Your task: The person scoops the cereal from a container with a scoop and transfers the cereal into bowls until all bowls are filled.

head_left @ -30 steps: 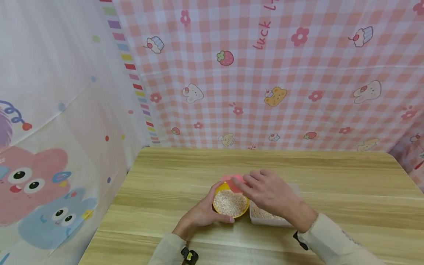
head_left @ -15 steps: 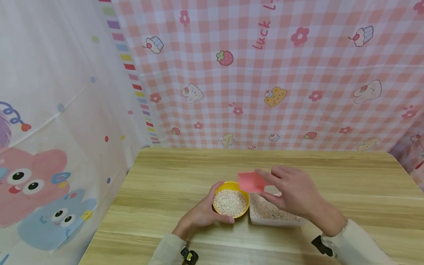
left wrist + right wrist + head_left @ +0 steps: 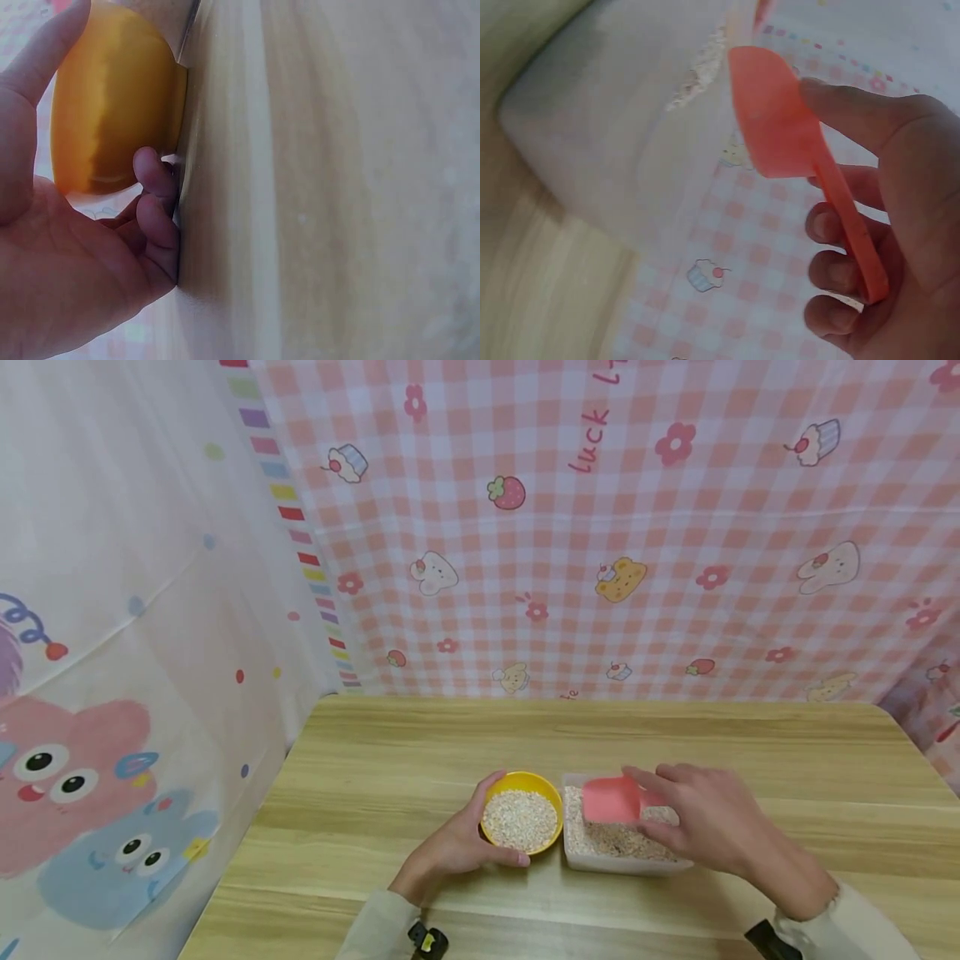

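- The pink scoop [image 3: 611,799] sits over the clear tub [image 3: 622,860] of pale grain, its mouth turned toward the yellow bowl [image 3: 522,817] and its handle running back into the right hand [image 3: 705,827].
- In the right wrist view the scoop [image 3: 776,112] is pinched by its handle, thumb on top and curled fingers [image 3: 832,274] beneath; whether it carries any grain cannot be told from these views.
- The tub stands on the worktop [image 3: 750,752] just beside the bowl, their rims very close or touching; the bowl is filled nearly to its rim with the same grain.
- The left hand [image 3: 457,843] cups the bowl's near-left side, thumb along the far edge and fingers curled round the base; the left wrist view shows the fingers [image 3: 154,172] tucked between the bowl [image 3: 112,105] and the worktop [image 3: 337,180].
- Likely risks: the bowl looks almost full, so another load could spill over its rim onto the worktop; a scoop tilted while crossing the gap between tub and bowl could drop grain there; a loose pinch on the thin handle could let the scoop roll.
- Pose: the right forearm comes in from the lower right, wrist bent inward, hand low over the tub; the left forearm comes from below, hand resting on the worktop, steadying the bowl.
- Checked cloth [image 3: 637,527] with cartoon prints hangs behind.
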Motion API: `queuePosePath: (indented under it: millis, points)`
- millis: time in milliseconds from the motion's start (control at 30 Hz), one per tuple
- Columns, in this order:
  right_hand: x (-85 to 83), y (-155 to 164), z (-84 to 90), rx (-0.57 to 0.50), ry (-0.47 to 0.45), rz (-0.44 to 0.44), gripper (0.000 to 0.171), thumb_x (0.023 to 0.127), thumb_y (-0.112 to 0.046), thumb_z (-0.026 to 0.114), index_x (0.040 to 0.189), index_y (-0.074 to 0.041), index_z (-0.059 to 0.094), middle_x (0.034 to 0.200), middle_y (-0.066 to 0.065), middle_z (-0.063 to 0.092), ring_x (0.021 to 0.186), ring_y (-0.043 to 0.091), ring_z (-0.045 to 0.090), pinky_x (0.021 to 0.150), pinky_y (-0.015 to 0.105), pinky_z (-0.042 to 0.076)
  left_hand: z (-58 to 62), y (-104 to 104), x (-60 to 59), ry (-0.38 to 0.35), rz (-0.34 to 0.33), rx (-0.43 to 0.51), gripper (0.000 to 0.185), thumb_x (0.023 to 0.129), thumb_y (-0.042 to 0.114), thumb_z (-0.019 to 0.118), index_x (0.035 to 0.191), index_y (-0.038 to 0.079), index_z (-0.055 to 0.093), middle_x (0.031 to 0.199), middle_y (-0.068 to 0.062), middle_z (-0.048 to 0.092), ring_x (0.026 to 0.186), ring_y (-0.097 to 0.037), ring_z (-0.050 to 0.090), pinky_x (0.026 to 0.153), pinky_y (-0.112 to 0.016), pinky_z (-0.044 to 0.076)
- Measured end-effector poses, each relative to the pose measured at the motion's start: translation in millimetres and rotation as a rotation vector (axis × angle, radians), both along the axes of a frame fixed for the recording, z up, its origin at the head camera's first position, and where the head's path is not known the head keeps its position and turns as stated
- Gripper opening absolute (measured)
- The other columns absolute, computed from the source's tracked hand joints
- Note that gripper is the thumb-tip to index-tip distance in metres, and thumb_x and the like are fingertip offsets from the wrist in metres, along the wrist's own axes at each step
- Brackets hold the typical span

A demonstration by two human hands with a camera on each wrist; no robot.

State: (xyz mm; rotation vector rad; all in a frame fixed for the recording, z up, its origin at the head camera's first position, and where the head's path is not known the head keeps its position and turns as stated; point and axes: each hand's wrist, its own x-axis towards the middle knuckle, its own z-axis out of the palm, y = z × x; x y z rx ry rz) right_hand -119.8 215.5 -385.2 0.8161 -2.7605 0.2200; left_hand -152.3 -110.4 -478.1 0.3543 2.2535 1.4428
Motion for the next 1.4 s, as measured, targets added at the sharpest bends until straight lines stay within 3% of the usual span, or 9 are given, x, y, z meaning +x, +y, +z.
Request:
queuePosePath:
  millis: [267,533,733,833,933,1100,1200,1267,1400]
  points:
    - [3.2,6,-12.2,0.103,-0.142,-0.035,0.057,0.076,-0.041,0.083,0.124,-0.015,0.068,0.099,0.007,0.071,0.075,0.022,0.067,0.049,0.032,0.045,-1.5,0,0.0,0.004,-0.01,0.005,0.116,0.072,0.03,0.091,0.158,0.028,0.013,0.155,-0.008,0.036,0.137,-0.031,0.038,0.115,-0.059,0.024]
    - [1.9,7,-15.9,0.171,-0.221,-0.04,0.051,0.075,-0.037,0.084,0.119,-0.015,0.068,0.085,-0.002,0.064,0.063,0.012,0.056,0.05,0.033,0.044,0.3,-1,0.1,0.035,-0.024,-0.013,0.117,0.071,0.029,0.091,0.159,0.022,0.013,0.157,-0.01,0.032,0.141,-0.031,0.034,0.117,-0.058,0.022]
    - [-0.1,9,-13.2,0.186,-0.261,-0.043,0.05,0.074,-0.034,0.085,0.117,-0.016,0.068,0.083,-0.004,0.062,0.063,0.012,0.055,0.052,0.035,0.046,6.4,1,3.1,0.125,-0.019,-0.134,0.12,0.068,0.04,0.092,0.159,0.022,0.016,0.148,-0.015,0.035,0.132,-0.031,0.039,0.112,-0.058,0.031]
    - [-2.2,8,-10.4,0.197,-0.323,-0.062,0.049,0.076,-0.035,0.084,0.117,-0.016,0.068,0.086,-0.003,0.063,0.065,0.012,0.056,0.054,0.036,0.047,11.4,4,5.9,0.199,0.008,-0.226,0.122,0.064,0.047,0.092,0.158,0.024,0.018,0.142,-0.018,0.037,0.126,-0.032,0.04,0.106,-0.058,0.037]
    - [-4.7,7,-7.6,0.21,-0.39,-0.075,0.05,0.077,-0.037,0.083,0.12,-0.016,0.068,0.092,-0.001,0.065,0.071,0.014,0.058,0.058,0.039,0.049,17.6,9,8.3,0.28,0.066,-0.284,0.12,0.062,0.052,0.091,0.157,0.027,0.021,0.143,-0.016,0.037,0.126,-0.031,0.037,0.105,-0.056,0.035]
    - [-7.8,5,-6.5,0.211,-0.459,-0.061,0.055,0.077,-0.037,0.082,0.125,-0.015,0.066,0.098,0.001,0.066,0.078,0.017,0.06,0.065,0.043,0.052,31.2,23,15.4,0.384,0.196,-0.259,0.105,0.069,0.05,0.088,0.154,0.027,0.031,0.141,-0.011,0.041,0.125,-0.028,0.036,0.101,-0.051,0.036]
    - [-9.2,3,-7.2,0.199,-0.478,-0.054,0.055,0.078,-0.036,0.082,0.126,-0.015,0.065,0.099,0.002,0.066,0.077,0.016,0.059,0.066,0.043,0.051,39.7,33,20.8,0.433,0.204,-0.186,0.087,0.076,0.04,0.085,0.148,0.017,0.043,0.13,-0.012,0.049,0.117,-0.026,0.042,0.094,-0.043,0.042]
    - [-10.1,3,-7.9,0.19,-0.481,-0.049,0.054,0.079,-0.035,0.081,0.126,-0.014,0.065,0.101,0.003,0.067,0.079,0.016,0.06,0.066,0.043,0.052,43.6,39,23.3,0.453,0.171,-0.148,0.074,0.079,0.033,0.084,0.141,0.01,0.051,0.116,-0.01,0.057,0.1,-0.022,0.05,0.082,-0.032,0.046]
    - [-11.4,2,-9.6,0.159,-0.505,-0.032,0.054,0.08,-0.035,0.08,0.127,-0.014,0.065,0.107,0.006,0.068,0.085,0.02,0.063,0.071,0.047,0.053,47.2,50,27.8,0.396,0.067,-0.127,0.06,0.082,0.028,0.082,0.132,0.005,0.059,0.086,0.003,0.063,0.063,-0.008,0.049,0.058,-0.02,0.041]
